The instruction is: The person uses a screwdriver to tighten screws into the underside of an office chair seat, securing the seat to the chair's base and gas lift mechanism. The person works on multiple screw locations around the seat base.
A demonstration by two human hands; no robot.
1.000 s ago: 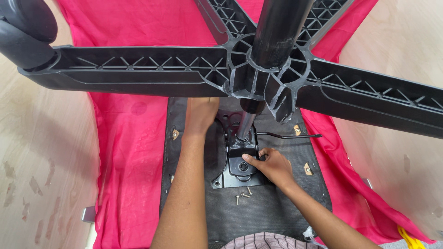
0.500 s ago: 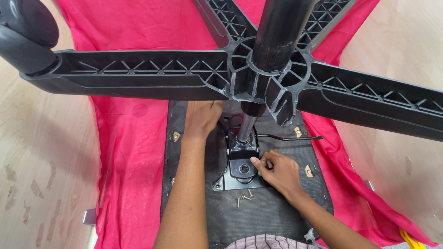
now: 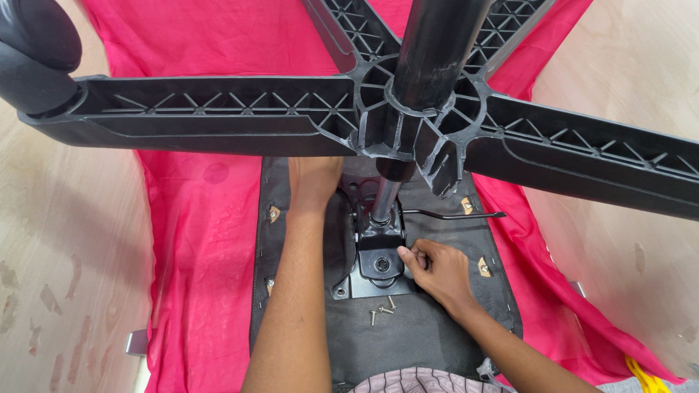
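While the black plastic five-arm chair base (image 3: 218,116) looms up close to the camera, the real action is lower down, on the upturned black seat underside (image 3: 415,335) lying on a pink cloth (image 3: 196,240) over the wooden floor (image 3: 58,240). Left hand (image 3: 314,182) rests flat on the seat near the metal column (image 3: 384,200), fingers mostly hidden under the base, so I can't tell how wide they're spread. Right hand (image 3: 437,271) is pinched narrow at the edge of the black steel mechanism plate (image 3: 375,266), probably on a small screw, though I can't make it out. Loose screws (image 3: 382,309) sit just below the plate. That plate looks heavy and stiff, best gripped by its edges; the screws are tiny and slippery.
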